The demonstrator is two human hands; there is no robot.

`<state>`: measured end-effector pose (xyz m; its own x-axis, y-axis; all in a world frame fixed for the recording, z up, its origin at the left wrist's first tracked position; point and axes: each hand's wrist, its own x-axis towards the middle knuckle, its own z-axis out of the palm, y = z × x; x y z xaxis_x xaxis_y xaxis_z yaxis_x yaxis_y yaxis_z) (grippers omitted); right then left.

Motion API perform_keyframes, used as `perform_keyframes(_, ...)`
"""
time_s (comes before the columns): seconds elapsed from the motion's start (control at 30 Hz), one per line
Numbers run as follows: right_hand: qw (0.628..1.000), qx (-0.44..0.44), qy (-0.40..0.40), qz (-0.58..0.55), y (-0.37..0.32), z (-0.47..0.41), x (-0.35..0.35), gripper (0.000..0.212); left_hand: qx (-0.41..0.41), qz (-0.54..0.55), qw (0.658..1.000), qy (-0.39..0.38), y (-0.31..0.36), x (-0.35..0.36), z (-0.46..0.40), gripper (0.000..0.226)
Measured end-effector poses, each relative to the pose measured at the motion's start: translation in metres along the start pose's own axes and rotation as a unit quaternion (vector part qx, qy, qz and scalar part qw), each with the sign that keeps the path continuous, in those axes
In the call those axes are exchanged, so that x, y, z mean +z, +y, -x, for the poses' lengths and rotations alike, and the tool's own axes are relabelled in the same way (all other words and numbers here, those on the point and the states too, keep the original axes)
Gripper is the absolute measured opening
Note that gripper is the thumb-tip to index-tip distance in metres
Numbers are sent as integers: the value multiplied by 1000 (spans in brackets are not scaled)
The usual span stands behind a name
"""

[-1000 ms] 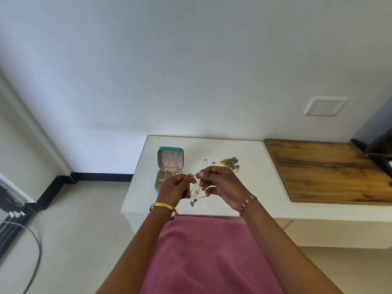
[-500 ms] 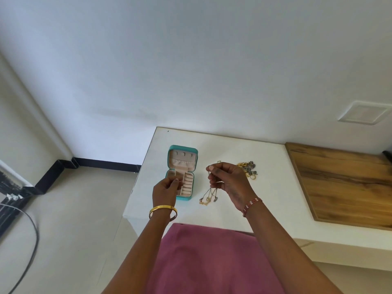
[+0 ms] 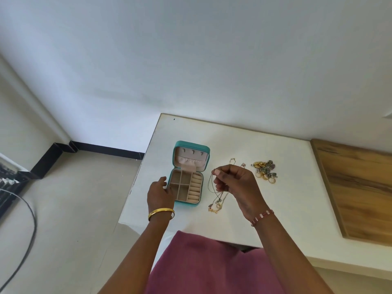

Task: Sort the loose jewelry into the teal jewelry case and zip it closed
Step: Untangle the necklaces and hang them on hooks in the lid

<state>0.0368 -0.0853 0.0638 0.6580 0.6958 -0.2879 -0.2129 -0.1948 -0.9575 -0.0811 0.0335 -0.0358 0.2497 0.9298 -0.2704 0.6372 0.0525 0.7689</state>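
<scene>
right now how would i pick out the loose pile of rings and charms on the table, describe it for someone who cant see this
Start at the white table and find the open teal jewelry case near its left edge. Go right, past the right hand holding up thin necklaces, to the small pile of rings and charms. Unlike the chains, it is a lumpy gold and grey heap lying untouched.

Home room: white table point(image 3: 286, 198), tiled floor point(image 3: 70, 209), black skirting point(image 3: 106, 148).

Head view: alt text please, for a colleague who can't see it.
The right hand dangles thin necklaces beside the open teal jewelry case, which the left hand touches. A jewelry pile lies on the white table.
</scene>
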Motion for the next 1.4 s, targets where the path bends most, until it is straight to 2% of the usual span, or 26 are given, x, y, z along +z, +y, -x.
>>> perform_keyframes(0.17, 1000, 10, 19, -9, 11, 6, -6, 10, 41, -22, 999, -2, -9, 5, 11, 26)
perform_keyframes(0.47, 1000, 15, 17, -7, 21, 22, -7, 8, 43, 1, 999, -31, -16, 14, 48, 29)
perform_keyframes(0.57, 1000, 15, 13, -5, 23, 25, -7, 8, 26, 12, 999, -35, -12, 13, 49, 33)
perform_keyframes(0.67, 1000, 11, 12, 7, 22, 22, -7, 8, 21, 29, 999, -5, 0, 9, 43, 45)
perform_keyframes(0.73, 1000, 4, 10, 20, 20, 15, -6, 9, 45, 58, 997, 7, 12, 6, 33, 49)
perform_keyframes(0.83, 999, -10, 7, 36, 15, 2, -2, 11, 109, 89, 990, -15, 32, 3, 12, 51)
perform_keyframes(0.93, 998, -31, 1, 51, 9, -13, 6, 8, 156, 91, 982, -47, 46, 2, -8, 42)
perform_keyframes(1.03, 992, -56, -4, 115, 10, -32, 16, 6, 172, 69, 980, -69, 48, 2, -19, 32)
perform_keyframes(1.2, 958, -138, 83, 236, 27, -57, 29, 7, 154, 88, 982, -63, 50, 4, -22, 33)
perform_keyframes(1.27, 932, -190, 127, 283, 32, -58, 32, 9, 144, 100, 983, -58, 50, 6, -23, 34)
perform_keyframes(1.4, 814, -311, 205, 445, 42, -61, 35, 4, 126, 116, 984, -51, 48, 8, -27, 34)
